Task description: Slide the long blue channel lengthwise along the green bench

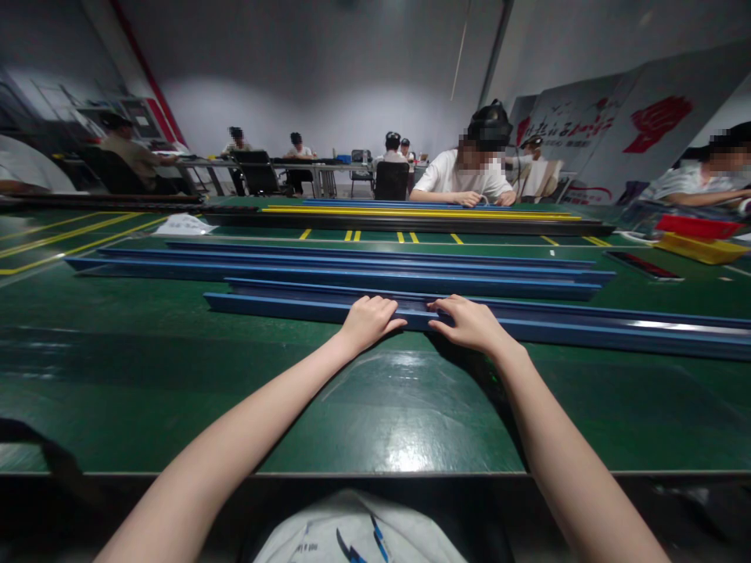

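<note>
A long blue U-shaped channel [282, 306] lies across the green table in front of me, its open side up. My left hand [371, 319] is closed over the near wall of this channel, thumb on the outside and fingers over the rim. A short way to the right, my right hand [466, 320] grips the same wall, its fingertips reaching inside the channel. Behind it rest more blue channels [352, 270], roughly parallel and close together. The channel's right end runs out of view.
Farther back lie yellow strips [422, 213] and a black rail [411, 225], with a co-worker [463, 168] seated behind them. A phone [644, 266] and red and yellow trays [698, 246] are at right. A crumpled white sheet [185, 225] lies at left. Yellow lines mark the green table [146, 367].
</note>
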{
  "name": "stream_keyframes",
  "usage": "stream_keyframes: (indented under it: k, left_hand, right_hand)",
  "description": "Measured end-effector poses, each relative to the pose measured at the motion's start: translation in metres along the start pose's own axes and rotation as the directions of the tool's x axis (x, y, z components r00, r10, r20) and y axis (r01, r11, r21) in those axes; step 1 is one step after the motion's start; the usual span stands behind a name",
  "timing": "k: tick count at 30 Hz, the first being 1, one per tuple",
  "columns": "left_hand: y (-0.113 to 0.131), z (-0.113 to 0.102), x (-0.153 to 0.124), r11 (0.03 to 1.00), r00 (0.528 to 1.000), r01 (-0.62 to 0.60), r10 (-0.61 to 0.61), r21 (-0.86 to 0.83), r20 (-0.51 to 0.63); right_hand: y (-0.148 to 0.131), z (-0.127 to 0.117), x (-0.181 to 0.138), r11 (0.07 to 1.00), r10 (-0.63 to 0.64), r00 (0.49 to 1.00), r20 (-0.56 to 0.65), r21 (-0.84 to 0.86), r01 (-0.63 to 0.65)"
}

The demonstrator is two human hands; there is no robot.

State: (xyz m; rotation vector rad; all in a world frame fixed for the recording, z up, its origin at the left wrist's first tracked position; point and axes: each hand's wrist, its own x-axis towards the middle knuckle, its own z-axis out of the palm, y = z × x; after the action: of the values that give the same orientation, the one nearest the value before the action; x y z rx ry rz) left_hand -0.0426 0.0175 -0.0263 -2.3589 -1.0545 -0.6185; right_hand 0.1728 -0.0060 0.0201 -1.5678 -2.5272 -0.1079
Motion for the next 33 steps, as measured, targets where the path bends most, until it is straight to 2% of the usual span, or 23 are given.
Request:
stream_keyframes:
  k: [22,33]
  left_hand:
    - [0.0005,0.0000,0.0007,1.000,1.000,0.005,-0.004,-0.015,0.012]
    - [0.0023,-0.0029,0.0020,0.999,0.998,0.055,-0.054,-0.005,0.019]
  right_hand:
    - [-0.0037,0.0047,0.0008,0.999,-0.031,0.999,-0.009,0.013,0.031]
    - [0.0005,0.0087,0.0025,0.999,-0.018,1.000,-0.009,0.049,0.018]
